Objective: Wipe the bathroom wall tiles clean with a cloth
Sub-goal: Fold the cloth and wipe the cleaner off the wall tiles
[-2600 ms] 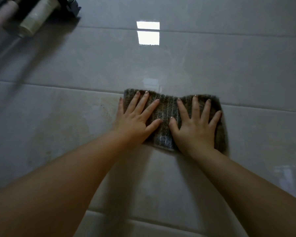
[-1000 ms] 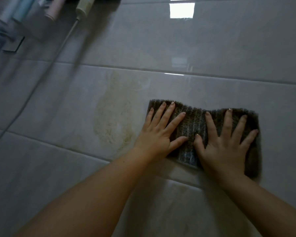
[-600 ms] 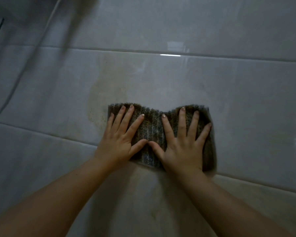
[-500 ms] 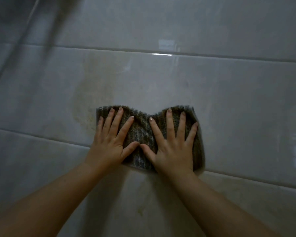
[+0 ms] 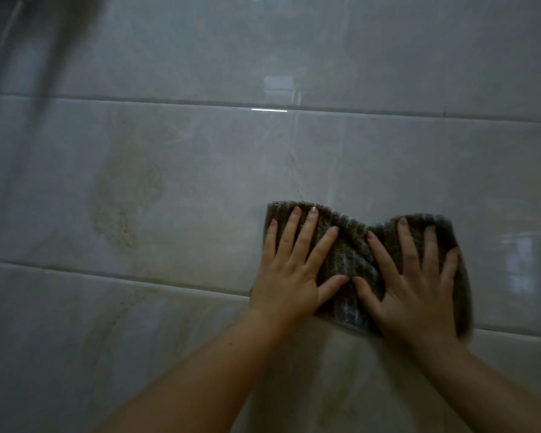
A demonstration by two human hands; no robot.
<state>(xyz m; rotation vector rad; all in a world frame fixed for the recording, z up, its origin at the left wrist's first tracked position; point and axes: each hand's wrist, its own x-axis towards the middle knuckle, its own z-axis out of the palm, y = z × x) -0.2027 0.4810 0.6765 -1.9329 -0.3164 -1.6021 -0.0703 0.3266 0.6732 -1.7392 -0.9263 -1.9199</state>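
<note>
A dark grey-brown ribbed cloth lies spread on the glossy pale wall tiles, bunched a little in its middle. My left hand presses flat on the cloth's left half with fingers spread. My right hand presses flat on its right half, thumbs nearly touching. The cloth's lower edge reaches over a horizontal grout line. A yellowish-brown stain marks the same tile well to the left of the cloth.
A dark blurred shadow and a thin hose or cord run down the upper left corner. Another grout line crosses above. Faint brownish streaks show on the tile below the stain.
Both hands slid the cloth left up to the stain's edge, then back to the right. The stain now lies uncovered, well left of the cloth.
</note>
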